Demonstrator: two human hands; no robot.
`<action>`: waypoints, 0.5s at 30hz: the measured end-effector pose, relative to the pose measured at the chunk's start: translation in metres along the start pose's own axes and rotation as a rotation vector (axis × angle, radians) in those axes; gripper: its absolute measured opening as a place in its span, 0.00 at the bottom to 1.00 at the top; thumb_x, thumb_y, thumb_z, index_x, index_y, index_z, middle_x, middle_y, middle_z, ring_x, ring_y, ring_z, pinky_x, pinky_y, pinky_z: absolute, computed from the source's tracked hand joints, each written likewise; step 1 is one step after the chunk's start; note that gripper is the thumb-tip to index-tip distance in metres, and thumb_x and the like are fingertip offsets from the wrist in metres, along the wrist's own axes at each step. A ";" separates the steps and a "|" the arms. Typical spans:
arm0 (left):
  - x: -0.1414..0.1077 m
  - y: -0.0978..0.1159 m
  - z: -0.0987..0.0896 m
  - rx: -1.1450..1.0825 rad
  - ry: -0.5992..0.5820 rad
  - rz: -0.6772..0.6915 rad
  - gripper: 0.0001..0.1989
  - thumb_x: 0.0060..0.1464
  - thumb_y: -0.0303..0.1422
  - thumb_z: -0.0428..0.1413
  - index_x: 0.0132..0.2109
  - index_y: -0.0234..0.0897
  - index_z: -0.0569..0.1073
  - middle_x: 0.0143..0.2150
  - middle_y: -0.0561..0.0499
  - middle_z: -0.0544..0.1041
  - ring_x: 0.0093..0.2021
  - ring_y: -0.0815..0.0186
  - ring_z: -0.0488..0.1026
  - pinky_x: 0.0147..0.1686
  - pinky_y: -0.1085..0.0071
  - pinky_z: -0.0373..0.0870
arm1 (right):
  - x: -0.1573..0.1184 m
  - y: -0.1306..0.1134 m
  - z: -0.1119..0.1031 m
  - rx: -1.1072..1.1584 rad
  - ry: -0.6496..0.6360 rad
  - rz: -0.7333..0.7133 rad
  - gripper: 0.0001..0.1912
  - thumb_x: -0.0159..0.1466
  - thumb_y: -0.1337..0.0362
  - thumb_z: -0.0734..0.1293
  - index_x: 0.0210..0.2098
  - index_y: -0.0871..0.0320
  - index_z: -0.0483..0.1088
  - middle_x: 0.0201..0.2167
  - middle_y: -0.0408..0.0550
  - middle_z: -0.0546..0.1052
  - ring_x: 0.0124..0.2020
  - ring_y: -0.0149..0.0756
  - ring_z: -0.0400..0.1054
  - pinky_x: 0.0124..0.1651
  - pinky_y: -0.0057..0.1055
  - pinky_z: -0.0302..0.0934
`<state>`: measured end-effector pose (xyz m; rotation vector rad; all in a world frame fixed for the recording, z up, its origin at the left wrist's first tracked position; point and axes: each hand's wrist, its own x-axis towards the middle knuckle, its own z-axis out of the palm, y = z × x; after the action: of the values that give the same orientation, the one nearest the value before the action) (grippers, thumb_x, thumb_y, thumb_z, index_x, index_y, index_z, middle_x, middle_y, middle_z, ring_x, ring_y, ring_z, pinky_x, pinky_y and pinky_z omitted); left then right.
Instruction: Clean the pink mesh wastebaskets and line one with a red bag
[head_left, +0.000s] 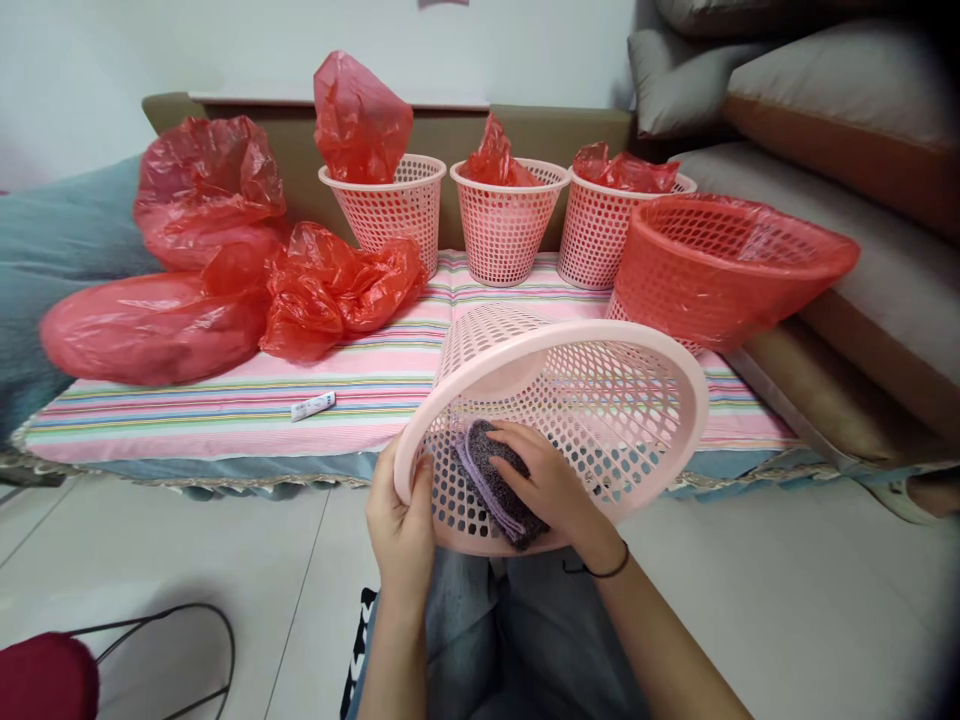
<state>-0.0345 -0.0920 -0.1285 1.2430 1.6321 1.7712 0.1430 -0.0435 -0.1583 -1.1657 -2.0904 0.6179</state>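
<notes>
A pink mesh plastic wastebasket [679,400] lies tilted over my lap, its mouth facing me. My left hand [403,515] grips the left side of its rim, thumb inside. Inside the basket, my right hand [544,485] presses a folded dark grey cloth with a lavender edge [491,480] against the lower mesh wall. The fingers of that hand curl over the cloth. Part of the cloth is hidden under them.
Three pink baskets [504,235] with red bags stand at the back. A red-bagged basket [675,265] is at right, beside stacked cushions [847,90]. Red plastic bags [337,290] lie left on the striped cloth [375,420], near a small white tube [313,405]. A stool [49,675] stands lower left.
</notes>
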 end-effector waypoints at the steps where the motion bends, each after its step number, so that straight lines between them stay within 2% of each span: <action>1: 0.000 0.000 0.000 -0.002 -0.002 -0.003 0.15 0.56 0.38 0.61 0.50 0.39 0.78 0.44 0.49 0.81 0.45 0.59 0.78 0.49 0.65 0.73 | 0.005 0.001 0.008 -0.024 -0.018 -0.008 0.18 0.70 0.64 0.60 0.56 0.58 0.71 0.58 0.55 0.73 0.61 0.44 0.64 0.67 0.46 0.58; 4: 0.000 -0.001 -0.001 -0.012 -0.004 -0.005 0.15 0.57 0.38 0.61 0.50 0.39 0.78 0.46 0.47 0.81 0.47 0.58 0.78 0.51 0.64 0.73 | 0.010 0.006 0.029 -0.106 -0.090 -0.032 0.20 0.69 0.66 0.60 0.59 0.58 0.69 0.59 0.54 0.73 0.62 0.45 0.63 0.67 0.47 0.56; 7: 0.000 -0.003 -0.001 -0.011 -0.001 0.012 0.15 0.57 0.37 0.60 0.50 0.38 0.78 0.47 0.47 0.81 0.48 0.58 0.78 0.52 0.64 0.72 | 0.005 0.010 0.039 -0.214 -0.121 0.011 0.21 0.70 0.64 0.60 0.62 0.55 0.67 0.64 0.55 0.67 0.65 0.50 0.59 0.68 0.53 0.53; 10: 0.000 -0.003 -0.001 -0.008 -0.003 0.028 0.14 0.57 0.35 0.60 0.50 0.39 0.78 0.48 0.48 0.81 0.49 0.59 0.78 0.53 0.65 0.72 | -0.001 0.011 0.036 -0.270 -0.151 0.102 0.22 0.70 0.58 0.62 0.63 0.49 0.66 0.68 0.57 0.61 0.65 0.55 0.59 0.63 0.57 0.57; 12: 0.000 -0.003 -0.001 -0.007 0.001 0.030 0.14 0.57 0.35 0.60 0.50 0.40 0.78 0.48 0.48 0.81 0.49 0.59 0.78 0.53 0.66 0.72 | 0.000 0.011 0.032 -0.238 -0.166 0.137 0.22 0.70 0.57 0.64 0.63 0.45 0.67 0.68 0.55 0.62 0.63 0.54 0.62 0.61 0.58 0.58; 15: -0.001 -0.003 0.000 -0.006 0.008 0.023 0.14 0.58 0.35 0.60 0.51 0.39 0.78 0.48 0.48 0.81 0.49 0.59 0.77 0.53 0.65 0.72 | 0.003 0.010 0.025 -0.090 -0.122 0.129 0.21 0.66 0.60 0.68 0.58 0.50 0.72 0.65 0.54 0.66 0.63 0.50 0.63 0.65 0.53 0.57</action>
<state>-0.0350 -0.0923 -0.1312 1.2590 1.6222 1.7954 0.1292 -0.0378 -0.1807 -1.3524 -2.1775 0.6756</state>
